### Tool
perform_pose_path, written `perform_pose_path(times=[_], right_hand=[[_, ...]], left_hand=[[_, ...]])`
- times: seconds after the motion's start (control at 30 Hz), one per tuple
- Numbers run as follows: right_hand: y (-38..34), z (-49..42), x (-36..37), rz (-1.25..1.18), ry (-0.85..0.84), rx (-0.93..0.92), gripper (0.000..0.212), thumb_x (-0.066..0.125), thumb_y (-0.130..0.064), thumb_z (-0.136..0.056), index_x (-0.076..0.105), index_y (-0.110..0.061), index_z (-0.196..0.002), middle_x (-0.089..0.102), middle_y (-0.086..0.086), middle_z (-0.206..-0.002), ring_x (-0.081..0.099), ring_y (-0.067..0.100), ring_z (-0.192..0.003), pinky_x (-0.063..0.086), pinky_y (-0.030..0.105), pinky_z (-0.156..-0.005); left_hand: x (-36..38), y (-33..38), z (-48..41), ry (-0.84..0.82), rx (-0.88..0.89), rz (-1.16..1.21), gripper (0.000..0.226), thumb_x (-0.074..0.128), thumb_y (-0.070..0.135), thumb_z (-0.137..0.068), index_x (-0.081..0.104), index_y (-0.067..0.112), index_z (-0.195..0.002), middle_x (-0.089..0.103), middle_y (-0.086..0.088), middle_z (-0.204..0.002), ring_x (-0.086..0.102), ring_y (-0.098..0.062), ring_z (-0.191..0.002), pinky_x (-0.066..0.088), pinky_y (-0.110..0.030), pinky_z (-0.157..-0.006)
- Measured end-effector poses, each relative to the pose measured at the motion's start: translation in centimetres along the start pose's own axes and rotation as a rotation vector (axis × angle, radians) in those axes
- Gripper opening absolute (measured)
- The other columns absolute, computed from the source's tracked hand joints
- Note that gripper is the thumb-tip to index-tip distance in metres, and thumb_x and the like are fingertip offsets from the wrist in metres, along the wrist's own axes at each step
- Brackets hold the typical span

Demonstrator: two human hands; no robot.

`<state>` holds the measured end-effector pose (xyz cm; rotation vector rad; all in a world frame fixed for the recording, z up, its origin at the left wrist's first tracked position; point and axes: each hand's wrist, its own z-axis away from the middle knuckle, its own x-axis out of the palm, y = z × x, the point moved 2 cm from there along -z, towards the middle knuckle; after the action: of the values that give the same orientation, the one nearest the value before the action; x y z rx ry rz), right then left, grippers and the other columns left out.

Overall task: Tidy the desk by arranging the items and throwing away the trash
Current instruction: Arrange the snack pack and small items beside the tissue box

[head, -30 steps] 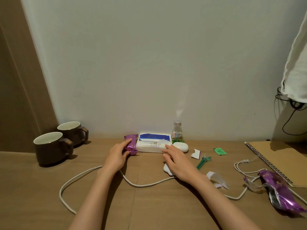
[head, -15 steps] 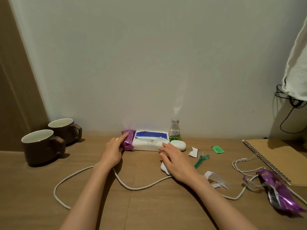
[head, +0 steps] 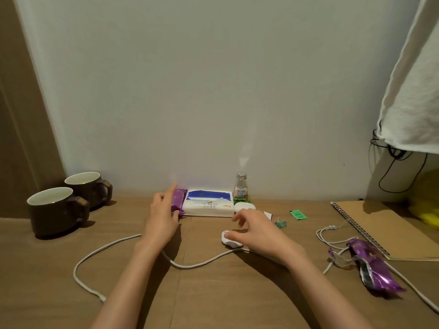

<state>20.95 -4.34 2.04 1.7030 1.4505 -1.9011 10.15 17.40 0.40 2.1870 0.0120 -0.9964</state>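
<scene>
A purple snack pack lies at the back of the desk, flush against the left side of a white and blue tissue pack. My left hand rests against the snack pack with fingers apart, index along its left edge and thumb at its near end. My right hand hovers with fingers spread over a white charger plug, whose white cable loops across the desk to the left. An empty purple wrapper lies crumpled at the right.
Two dark mugs stand at the back left. A small bottle, a white oval case, a paper scrap, a green plastic piece and a green packet lie near the wall. At the right lie a spiral notebook and a thin cord.
My left hand carried the purple snack pack back against the tissue pack and loosened its grip. My right hand lifted its fingers from the desk above the plug.
</scene>
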Motion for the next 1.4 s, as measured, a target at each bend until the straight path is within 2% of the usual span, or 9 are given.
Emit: perform_pose_path(times=[0.13, 0.27, 0.47, 0.63, 0.8, 0.9, 1.07, 1.27, 1.4], right_hand=[[-0.2, 0.3, 1.3, 0.091, 0.0, 0.028, 0.041, 0.065, -0.052, -0.075, 0.06, -0.023, -0.103, 0.062, -0.006, -0.097, 0.058, 0.011, -0.087, 0.051, 0.03, -0.073], [-0.3, 0.5, 1.8, 0.099, -0.005, 0.004, 0.035, 0.065, -0.044, -0.081, 0.061, -0.019, -0.106, 0.064, -0.002, -0.101, 0.058, 0.012, -0.088, 0.051, 0.029, -0.072], [0.0, 0.4, 1.3, 0.077, 0.024, -0.025, 0.033, 0.062, -0.04, -0.086, 0.064, -0.019, -0.11, 0.065, -0.002, -0.104, 0.058, 0.012, -0.09, 0.052, 0.032, -0.078], [1.5, -0.8, -1.6, -0.048, 0.225, 0.032, 0.032, 0.064, -0.031, -0.089, 0.06, -0.019, -0.118, 0.056, -0.006, -0.11, 0.054, 0.009, -0.091, 0.045, 0.02, -0.073], [5.7, -3.7, -3.7, -0.011, 0.317, 0.171, 0.031, 0.065, -0.029, -0.088, 0.063, -0.013, -0.114, 0.063, 0.004, -0.109, 0.06, 0.018, -0.092, 0.056, 0.038, -0.08], [7.4, -5.3, -4.0, 0.02, 0.314, 0.23, 0.031, 0.067, -0.028, -0.086, 0.065, -0.013, -0.113, 0.067, 0.007, -0.107, 0.062, 0.021, -0.091, 0.056, 0.042, -0.081], [8.6, -7.6, -3.5, 0.108, 0.233, 0.237, 0.031, 0.067, -0.032, -0.086, 0.066, -0.014, -0.112, 0.068, 0.006, -0.107, 0.062, 0.022, -0.093, 0.053, 0.039, -0.081], [9.9, -9.6, -2.8, 0.217, 0.113, 0.238, 0.033, 0.067, -0.034, -0.086, 0.068, -0.014, -0.112, 0.069, 0.008, -0.11, 0.062, 0.025, -0.097, 0.053, 0.042, -0.084], [9.9, -10.2, -2.6, 0.198, 0.086, 0.21, 0.034, 0.065, -0.028, -0.088, 0.066, -0.012, -0.118, 0.069, 0.009, -0.114, 0.062, 0.025, -0.102, 0.051, 0.035, -0.085]], left_hand=[[0.5, 1.7, 1.0, 0.048, 0.049, 0.076, 0.057, 0.053, 0.011, -0.093, 0.03, 0.025, -0.143, 0.048, -0.005, -0.131, 0.05, -0.022, -0.116, 0.05, -0.038, -0.087], [1.4, 2.4, 1.6, 0.052, 0.113, 0.071, 0.018, 0.046, 0.014, -0.096, 0.049, 0.018, -0.114, 0.062, -0.006, -0.099, 0.059, -0.027, -0.092, 0.039, -0.03, -0.067], [2.6, 2.5, 1.9, -0.064, 0.17, 0.004, 0.034, 0.045, 0.009, -0.095, 0.045, 0.017, -0.128, 0.058, -0.009, -0.116, 0.051, -0.022, -0.104, 0.045, -0.031, -0.082], [3.4, 2.4, 2.0, -0.098, 0.227, 0.015, 0.037, 0.047, 0.008, -0.094, 0.047, 0.013, -0.13, 0.053, -0.006, -0.128, 0.048, -0.019, -0.117, 0.037, -0.022, -0.091], [4.4, 2.1, 2.1, -0.194, 0.193, 0.001, 0.044, 0.043, 0.012, -0.097, 0.037, 0.018, -0.14, 0.041, -0.004, -0.145, 0.032, -0.019, -0.138, 0.035, -0.034, -0.106], [4.8, 1.7, 2.1, -0.236, 0.175, 0.0, 0.047, 0.041, 0.011, -0.097, 0.034, 0.024, -0.142, 0.031, -0.004, -0.153, 0.016, -0.016, -0.145, 0.031, -0.036, -0.11], [5.0, 1.4, 1.9, -0.253, 0.167, -0.016, 0.047, 0.041, 0.012, -0.097, 0.033, 0.027, -0.141, 0.029, -0.002, -0.154, 0.015, -0.015, -0.145, 0.034, -0.037, -0.108], [5.1, 1.3, 2.0, -0.267, 0.176, -0.044, 0.049, 0.041, 0.015, -0.098, 0.029, 0.026, -0.144, 0.025, 0.0, -0.156, 0.014, -0.014, -0.145, 0.031, -0.035, -0.112], [5.1, 1.6, 1.9, -0.256, 0.19, -0.041, 0.05, 0.041, 0.012, -0.098, 0.03, 0.024, -0.144, 0.027, 0.003, -0.154, 0.014, -0.012, -0.145, 0.03, -0.034, -0.112]])
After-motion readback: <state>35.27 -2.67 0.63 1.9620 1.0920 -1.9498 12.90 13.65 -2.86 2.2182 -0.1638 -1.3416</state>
